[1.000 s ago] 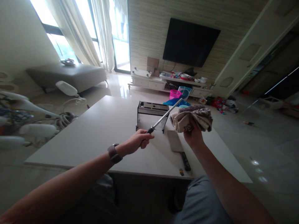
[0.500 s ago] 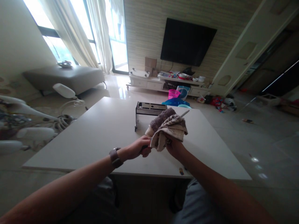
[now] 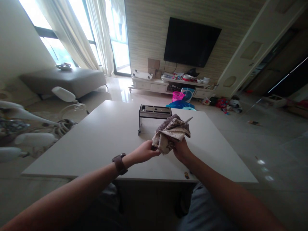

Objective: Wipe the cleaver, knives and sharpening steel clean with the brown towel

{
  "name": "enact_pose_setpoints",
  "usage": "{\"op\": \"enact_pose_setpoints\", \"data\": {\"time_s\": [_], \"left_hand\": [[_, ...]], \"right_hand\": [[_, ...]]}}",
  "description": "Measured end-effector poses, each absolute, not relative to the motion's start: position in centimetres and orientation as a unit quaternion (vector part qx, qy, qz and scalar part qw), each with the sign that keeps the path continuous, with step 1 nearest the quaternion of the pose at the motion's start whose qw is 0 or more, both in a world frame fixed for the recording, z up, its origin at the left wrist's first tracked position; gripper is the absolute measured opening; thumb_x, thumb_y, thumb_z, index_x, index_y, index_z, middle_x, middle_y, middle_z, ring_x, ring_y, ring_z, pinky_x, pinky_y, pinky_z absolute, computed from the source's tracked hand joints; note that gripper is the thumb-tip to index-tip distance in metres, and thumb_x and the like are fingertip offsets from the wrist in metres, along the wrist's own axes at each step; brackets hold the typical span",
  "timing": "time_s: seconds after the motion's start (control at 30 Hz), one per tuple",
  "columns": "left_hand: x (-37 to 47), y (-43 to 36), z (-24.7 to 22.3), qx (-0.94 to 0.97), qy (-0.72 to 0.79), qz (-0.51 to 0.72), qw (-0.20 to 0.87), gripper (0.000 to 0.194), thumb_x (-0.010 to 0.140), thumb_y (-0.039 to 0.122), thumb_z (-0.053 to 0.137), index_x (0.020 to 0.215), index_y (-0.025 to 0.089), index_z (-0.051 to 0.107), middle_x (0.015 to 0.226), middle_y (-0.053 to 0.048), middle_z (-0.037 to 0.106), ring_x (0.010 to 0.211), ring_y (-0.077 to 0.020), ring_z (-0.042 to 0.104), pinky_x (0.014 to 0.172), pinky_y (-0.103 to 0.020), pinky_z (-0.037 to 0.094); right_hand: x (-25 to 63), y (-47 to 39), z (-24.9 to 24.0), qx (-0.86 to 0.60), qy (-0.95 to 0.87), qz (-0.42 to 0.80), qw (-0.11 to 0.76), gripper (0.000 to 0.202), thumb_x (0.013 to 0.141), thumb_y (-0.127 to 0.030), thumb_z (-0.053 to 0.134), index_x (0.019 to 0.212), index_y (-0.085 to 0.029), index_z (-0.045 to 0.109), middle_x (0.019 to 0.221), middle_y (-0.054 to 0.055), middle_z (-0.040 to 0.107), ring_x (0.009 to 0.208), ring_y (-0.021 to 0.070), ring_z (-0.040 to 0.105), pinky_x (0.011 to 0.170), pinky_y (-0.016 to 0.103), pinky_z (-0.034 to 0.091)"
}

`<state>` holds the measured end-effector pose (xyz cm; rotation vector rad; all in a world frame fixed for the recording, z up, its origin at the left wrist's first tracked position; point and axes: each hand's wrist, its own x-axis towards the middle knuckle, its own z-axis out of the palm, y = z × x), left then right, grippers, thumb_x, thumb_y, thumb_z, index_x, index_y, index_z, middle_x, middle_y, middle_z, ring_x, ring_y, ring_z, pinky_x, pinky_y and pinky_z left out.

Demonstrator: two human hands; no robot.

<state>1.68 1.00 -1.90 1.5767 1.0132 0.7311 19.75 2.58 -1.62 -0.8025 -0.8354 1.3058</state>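
Note:
A brown and cream patterned cloth (image 3: 168, 136) is bunched up above the white table (image 3: 103, 138). Its right side is gripped by my right hand (image 3: 181, 150), whose fingertips are partly under the folds. My left hand (image 3: 145, 150) is closed at the cloth's lower left, around something dark that is mostly hidden. From the cloth's upper right sticks out a thin light-grey rod end (image 3: 189, 119). Just behind the cloth stands a black and grey metal frame (image 3: 155, 110) with slots in its top and a leg at its left.
A small yellow and dark item (image 3: 186, 175) lies at the table's near edge. Beyond the far edge are a pink basket (image 3: 178, 96) and a blue basin (image 3: 172, 104). White lamp parts (image 3: 36, 139) with coiled tubes are at the left.
The cloth has folded down over its left part and shifted slightly. My left hand has turned, its thumb now stretched along the cloth's lower edge. Less of the rod end shows.

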Motion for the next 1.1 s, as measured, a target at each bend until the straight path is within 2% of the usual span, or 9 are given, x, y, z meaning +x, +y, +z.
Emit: {"op": "enact_pose_setpoints", "data": {"time_s": [0.1, 0.23, 0.33, 0.5, 0.63, 0.73, 0.83, 0.93, 1.1], "left_hand": [[1.6, 1.1, -1.9, 0.71, 0.432, 0.284, 0.478, 0.026, 0.074, 0.036, 0.074, 0.067, 0.018, 0.056, 0.063, 0.004, 0.049, 0.062, -0.0137, 0.044, 0.055, -0.026, 0.031], [1.2, 1.2, -1.5, 0.721, 0.466, 0.233, 0.457, 0.037, 0.079, 0.047, 0.069, 0.065, 0.021, 0.046, 0.06, 0.006, 0.041, 0.057, -0.0119, 0.034, 0.053, -0.028, 0.026], [0.9, 1.3, -1.1, 0.718, 0.481, 0.211, 0.457, 0.038, 0.079, 0.05, 0.068, 0.065, 0.02, 0.048, 0.06, 0.005, 0.043, 0.057, -0.0128, 0.037, 0.054, -0.028, 0.027], [0.9, 1.3, -0.9, 0.715, 0.487, 0.197, 0.461, 0.037, 0.079, 0.052, 0.067, 0.067, 0.019, 0.053, 0.06, 0.005, 0.044, 0.057, -0.0134, 0.038, 0.054, -0.029, 0.028], [0.6, 1.1, -0.7, 0.69, 0.493, 0.196, 0.493, 0.037, 0.079, 0.052, 0.069, 0.069, 0.019, 0.054, 0.062, 0.004, 0.046, 0.056, -0.0133, 0.039, 0.052, -0.029, 0.028], [0.3, 1.0, -0.5, 0.664, 0.495, 0.199, 0.524, 0.039, 0.078, 0.053, 0.071, 0.069, 0.019, 0.053, 0.062, 0.005, 0.044, 0.055, -0.0126, 0.038, 0.051, -0.028, 0.028], [0.2, 1.1, -0.6, 0.666, 0.486, 0.226, 0.518, 0.038, 0.08, 0.051, 0.07, 0.068, 0.019, 0.052, 0.062, 0.005, 0.042, 0.055, -0.0119, 0.036, 0.052, -0.028, 0.027], [0.3, 1.4, -0.9, 0.68, 0.485, 0.273, 0.478, 0.037, 0.081, 0.047, 0.068, 0.066, 0.019, 0.05, 0.062, 0.006, 0.04, 0.056, -0.0115, 0.034, 0.053, -0.028, 0.026], [0.6, 1.7, -1.3, 0.68, 0.48, 0.321, 0.451, 0.036, 0.081, 0.044, 0.068, 0.064, 0.019, 0.048, 0.061, 0.006, 0.038, 0.058, -0.0113, 0.033, 0.054, -0.027, 0.027]], "right_hand": [[20.4, 3.2, -1.7, -0.346, -0.371, 0.573, 0.644, 0.045, 0.059, -0.019, 0.091, 0.1, -0.023, 0.072, 0.101, -0.001, 0.08, 0.097, 0.0206, 0.074, 0.095, 0.035, 0.06], [22.7, 5.3, -1.7, -0.334, -0.365, 0.55, 0.673, 0.037, 0.063, -0.017, 0.089, 0.095, -0.023, 0.071, 0.101, -0.001, 0.081, 0.092, 0.0186, 0.075, 0.089, 0.032, 0.063], [25.0, 7.1, -1.1, -0.332, -0.342, 0.525, 0.705, 0.032, 0.066, -0.015, 0.086, 0.093, -0.025, 0.072, 0.1, -0.002, 0.081, 0.09, 0.0184, 0.076, 0.085, 0.032, 0.065], [28.2, 9.0, -0.2, -0.301, -0.348, 0.501, 0.733, 0.033, 0.072, -0.016, 0.081, 0.101, -0.029, 0.073, 0.109, -0.005, 0.08, 0.101, 0.0181, 0.076, 0.095, 0.036, 0.064], [29.8, 9.9, -0.3, -0.312, -0.316, 0.459, 0.769, 0.027, 0.076, -0.016, 0.079, 0.099, -0.028, 0.074, 0.107, -0.006, 0.081, 0.099, 0.0138, 0.077, 0.092, 0.029, 0.063], [30.3, 10.2, -0.4, -0.325, -0.277, 0.481, 0.766, 0.019, 0.081, -0.02, 0.076, 0.099, -0.026, 0.076, 0.102, -0.005, 0.082, 0.094, 0.0124, 0.078, 0.086, 0.026, 0.064], [30.0, 10.1, -0.3, -0.312, -0.277, 0.525, 0.742, 0.017, 0.086, -0.025, 0.072, 0.103, -0.025, 0.076, 0.103, -0.004, 0.082, 0.094, 0.0136, 0.078, 0.085, 0.027, 0.065], [29.3, 9.8, -0.4, -0.306, -0.277, 0.546, 0.729, 0.02, 0.085, -0.023, 0.074, 0.105, -0.025, 0.075, 0.105, -0.004, 0.081, 0.096, 0.014, 0.078, 0.086, 0.027, 0.065], [27.0, 8.8, -1.4, -0.332, -0.268, 0.58, 0.694, 0.031, 0.074, -0.018, 0.082, 0.103, -0.027, 0.073, 0.104, -0.007, 0.081, 0.095, 0.0129, 0.076, 0.085, 0.025, 0.065]]}}
